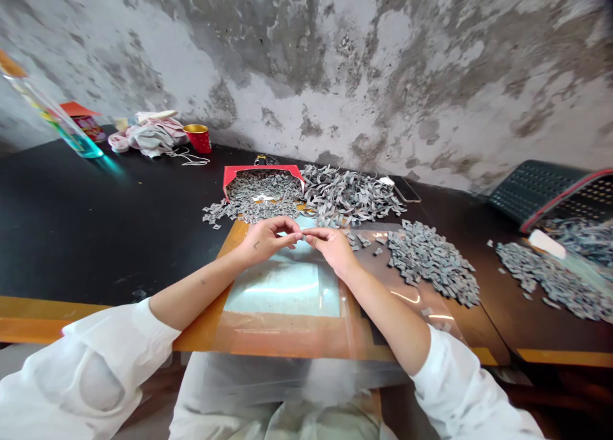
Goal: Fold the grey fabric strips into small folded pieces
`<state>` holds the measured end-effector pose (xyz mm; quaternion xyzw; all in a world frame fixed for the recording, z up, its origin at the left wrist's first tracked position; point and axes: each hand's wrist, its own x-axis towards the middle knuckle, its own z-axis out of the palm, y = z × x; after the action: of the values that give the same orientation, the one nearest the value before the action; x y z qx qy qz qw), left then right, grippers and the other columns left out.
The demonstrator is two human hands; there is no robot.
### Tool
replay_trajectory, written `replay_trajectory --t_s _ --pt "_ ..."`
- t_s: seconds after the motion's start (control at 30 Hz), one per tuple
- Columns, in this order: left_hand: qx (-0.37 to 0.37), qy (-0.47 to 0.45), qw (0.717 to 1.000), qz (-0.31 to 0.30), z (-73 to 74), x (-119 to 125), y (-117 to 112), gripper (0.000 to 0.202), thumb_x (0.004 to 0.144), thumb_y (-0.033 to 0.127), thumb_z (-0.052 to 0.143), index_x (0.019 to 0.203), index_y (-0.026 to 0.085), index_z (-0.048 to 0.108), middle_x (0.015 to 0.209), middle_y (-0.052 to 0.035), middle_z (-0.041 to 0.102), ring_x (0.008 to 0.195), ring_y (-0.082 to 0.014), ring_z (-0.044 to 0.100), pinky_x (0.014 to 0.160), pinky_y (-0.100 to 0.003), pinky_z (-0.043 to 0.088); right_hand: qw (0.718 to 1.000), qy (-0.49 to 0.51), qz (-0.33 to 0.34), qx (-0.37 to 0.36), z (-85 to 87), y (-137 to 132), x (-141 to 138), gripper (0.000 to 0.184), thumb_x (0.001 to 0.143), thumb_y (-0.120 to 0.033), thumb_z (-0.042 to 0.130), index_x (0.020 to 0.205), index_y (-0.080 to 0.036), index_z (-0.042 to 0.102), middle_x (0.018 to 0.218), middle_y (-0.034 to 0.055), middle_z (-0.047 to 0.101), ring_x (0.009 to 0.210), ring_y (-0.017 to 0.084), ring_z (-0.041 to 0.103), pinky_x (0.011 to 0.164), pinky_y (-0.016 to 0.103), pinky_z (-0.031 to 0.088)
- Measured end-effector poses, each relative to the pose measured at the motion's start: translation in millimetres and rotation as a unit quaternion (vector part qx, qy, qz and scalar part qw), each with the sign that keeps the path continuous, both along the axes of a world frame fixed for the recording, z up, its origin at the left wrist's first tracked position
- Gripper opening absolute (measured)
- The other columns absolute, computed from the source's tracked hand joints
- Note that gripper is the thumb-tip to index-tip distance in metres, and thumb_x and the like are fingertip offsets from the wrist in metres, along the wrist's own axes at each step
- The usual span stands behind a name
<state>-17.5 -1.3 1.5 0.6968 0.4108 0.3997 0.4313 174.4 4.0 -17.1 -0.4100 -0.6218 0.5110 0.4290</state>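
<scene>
My left hand (268,241) and my right hand (332,247) meet over the light blue sheet (282,287) at the middle of the table. Thumb and fingers of both are pinched together at the tips, on what looks like a small grey piece (303,237), mostly hidden by the fingers. Beyond my left hand a red-edged box (264,168) lies with its open side towards me, small grey pieces (261,188) spilling from it. Behind my right hand is a heap of grey strips (352,194). Right of it spreads a pile of small grey tabs (431,261).
A black perforated basket (536,188) lies tipped at the right, grey pieces (550,277) before it. A phone (406,189) is near the wall. Far left stand a red cup (197,138), a cloth bundle (153,135) and a clear bottle (71,130).
</scene>
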Motion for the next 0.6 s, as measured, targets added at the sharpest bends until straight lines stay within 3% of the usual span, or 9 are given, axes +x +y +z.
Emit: replay_trajectory --t_s 0.27,0.6 --pt "-0.019 -0.026 0.999 -0.037 -3.3 2.1 0.7 0.028 0.086 0.045 0.059 0.089 0.017 0.056 0.082 -0.0005 0.058 0.069 -0.0119 0.061 0.065 -0.026 0.053 1.000 0.007 -0.015 -0.011 0.7 -0.6 -0.9 0.020 0.076 -0.032 0.070 0.093 -0.025 0.076 0.096 0.0012 0.076 0.093 0.020 0.067 0.086 0.032 0.048" --pt "-0.014 -0.035 0.999 -0.037 -8.4 1.7 2.8 0.025 0.087 0.042 0.058 0.090 0.017 0.054 0.081 0.0003 0.057 0.069 -0.0112 0.060 0.064 -0.026 0.053 1.000 0.003 -0.026 -0.005 1.0 -2.2 -0.7 0.021 0.076 -0.033 0.071 0.094 -0.025 0.077 0.096 0.0016 0.076 0.093 0.022 0.068 0.089 0.034 0.048"
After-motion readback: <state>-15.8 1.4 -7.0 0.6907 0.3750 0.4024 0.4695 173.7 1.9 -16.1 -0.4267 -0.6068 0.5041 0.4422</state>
